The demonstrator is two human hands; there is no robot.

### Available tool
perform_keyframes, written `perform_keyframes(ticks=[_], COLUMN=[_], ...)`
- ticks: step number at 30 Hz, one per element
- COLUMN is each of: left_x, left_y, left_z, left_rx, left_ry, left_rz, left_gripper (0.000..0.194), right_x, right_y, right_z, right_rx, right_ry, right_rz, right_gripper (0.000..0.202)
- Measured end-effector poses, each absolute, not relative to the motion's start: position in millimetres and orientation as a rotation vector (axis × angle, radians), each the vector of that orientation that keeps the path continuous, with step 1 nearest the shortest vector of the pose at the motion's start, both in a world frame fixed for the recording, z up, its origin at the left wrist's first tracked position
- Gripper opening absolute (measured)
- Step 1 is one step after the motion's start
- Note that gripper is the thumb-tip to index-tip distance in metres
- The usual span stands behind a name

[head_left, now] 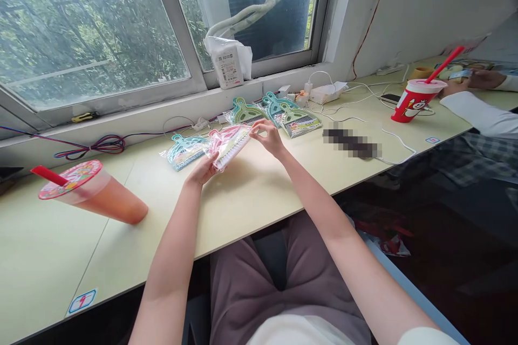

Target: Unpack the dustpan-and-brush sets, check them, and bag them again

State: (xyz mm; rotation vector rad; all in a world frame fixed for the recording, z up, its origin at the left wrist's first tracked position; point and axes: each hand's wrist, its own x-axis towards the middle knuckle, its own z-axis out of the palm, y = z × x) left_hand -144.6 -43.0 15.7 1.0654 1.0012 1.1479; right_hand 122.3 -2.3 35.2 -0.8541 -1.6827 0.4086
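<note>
A pink mini dustpan-and-brush set (229, 143) in clear plastic wrap is tilted up just above the table, its pale bristle edge facing me. My left hand (205, 170) grips its lower left end. At the upper right end, my right hand (267, 136) pinches the wrapper's edge between thumb and fingers. Close behind my left hand lies a blue wrapped set (184, 151). Beyond my right hand are more wrapped sets, a green one (246, 112) and a yellow-green one (297, 118), with a teal one (277, 101) partly hidden behind.
A tall cup of orange drink (109, 194) stands at left, a red cup (416, 101) at right. Cables (107, 144) and a tissue pack (229, 67) line the window side. A blurred dark object (352, 143) lies right. Another person's hands (469, 81) work at far right.
</note>
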Motion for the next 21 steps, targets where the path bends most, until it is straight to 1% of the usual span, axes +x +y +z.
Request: perform_keyframes(ticks=[3,5,10,11,14,15,18,21], left_x=[-139.3,-133.3,-123.5,-123.7,-124.7,-124.0,-117.1,-108.3], left_y=[-48.4,-50.8,-52.0,-51.9,-52.2,-52.4,-53.0,-53.2], left_z=[19.0,21.3,25.2,25.4,24.5,23.9,22.2,22.0], left_rx=[1.13,1.181,1.273,1.289,1.321,1.326,1.312,1.262], left_ry=[0.978,0.976,1.014,1.028,1.068,1.077,1.098,1.049], left_rz=[1.01,1.015,1.06,1.057,1.057,1.058,1.077,1.153], left_gripper=[0.044,0.054,0.065,0.066,0.069,0.07,0.077,0.077], right_x=[121.2,117.5,107.0,106.0,105.7,106.1,108.3,110.9], right_y=[-0.4,-0.6,-4.9,-5.4,-4.1,-3.0,-0.7,-2.3], right_z=[32.2,28.3,21.2,20.3,17.1,16.1,15.2,18.2], right_rx=[-0.846,-0.886,-0.859,-0.828,-0.773,-0.774,-0.798,-0.802], right_ry=[-1.606,-1.526,-1.337,-1.31,-1.242,-1.215,-1.119,-1.135], right_rz=[0.481,0.495,0.716,0.779,0.986,1.042,1.116,1.018], right_gripper=[0.019,0.019,0.015,0.021,0.049,0.053,0.051,0.043])
